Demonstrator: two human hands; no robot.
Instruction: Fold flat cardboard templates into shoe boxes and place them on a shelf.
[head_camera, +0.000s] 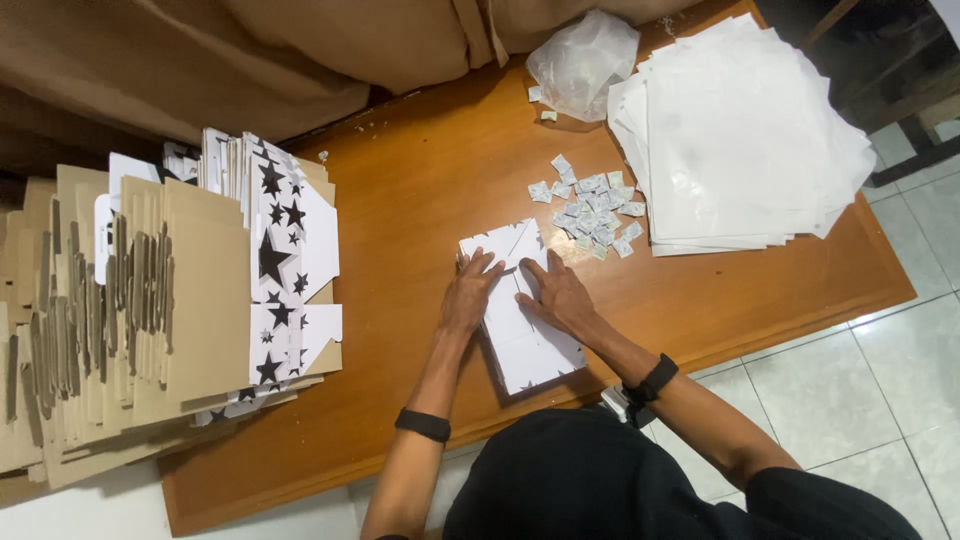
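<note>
I press both hands flat on the white die-cut cardboard box blank (520, 310), which lies near the front edge of the brown wooden bench (420, 200). My left hand (470, 295) spreads its fingers (487, 266) wide on the blank's left side and my right hand (558, 295) does the same on its right side; neither grips anything. I judge that I am creasing a flap down, and the next move calls for a firm pull along the fold line while one palm pins the sheet.

The bench edge runs just below the blank, so there is little room toward me. Left of the blank lies bare wood, then the leaning stack of star-printed white and tan cardboard blanks (200, 300). Just beyond the blank, to its right, sits a scatter of small white sachets (595, 205), close enough to sweep. Farther right lies the stack of white paper sheets (745, 135), and beyond the sachets a crumpled clear plastic bag (583, 62).
</note>
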